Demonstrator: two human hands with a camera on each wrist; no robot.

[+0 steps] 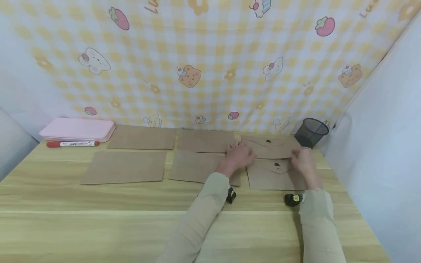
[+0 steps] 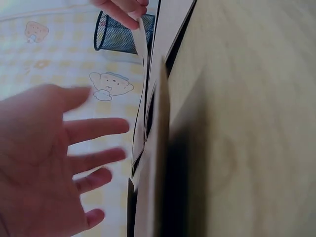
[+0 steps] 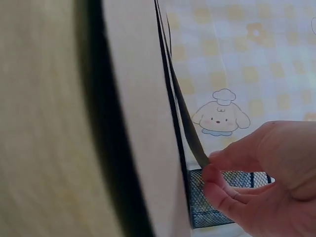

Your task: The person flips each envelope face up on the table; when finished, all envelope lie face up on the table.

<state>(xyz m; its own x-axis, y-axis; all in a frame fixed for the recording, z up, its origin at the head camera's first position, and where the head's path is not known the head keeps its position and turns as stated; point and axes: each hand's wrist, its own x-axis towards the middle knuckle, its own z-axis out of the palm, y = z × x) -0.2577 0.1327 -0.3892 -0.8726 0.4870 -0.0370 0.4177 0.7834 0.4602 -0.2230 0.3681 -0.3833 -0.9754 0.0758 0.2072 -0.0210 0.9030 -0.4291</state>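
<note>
My right hand (image 1: 304, 161) pinches the right edge of a brown kraft envelope (image 1: 263, 150) at the back right, its flap side up with a small dark mark. In the right wrist view, thumb and fingertips grip the raised edge of this envelope (image 3: 190, 133). My left hand (image 1: 237, 156) hovers by the left side of the same envelope, over two plain ones; the left wrist view shows its fingers spread and holding nothing. Just in front lies another flap-up envelope (image 1: 274, 179), partly covered by my right hand.
Plain brown envelopes (image 1: 126, 167) lie in two rows across the wooden table (image 1: 131, 226). A black mesh pen holder (image 1: 310, 133) stands at the back right. A pink case (image 1: 79, 128) and a red-capped marker (image 1: 73, 144) lie at the back left, before a checked curtain (image 1: 213, 98).
</note>
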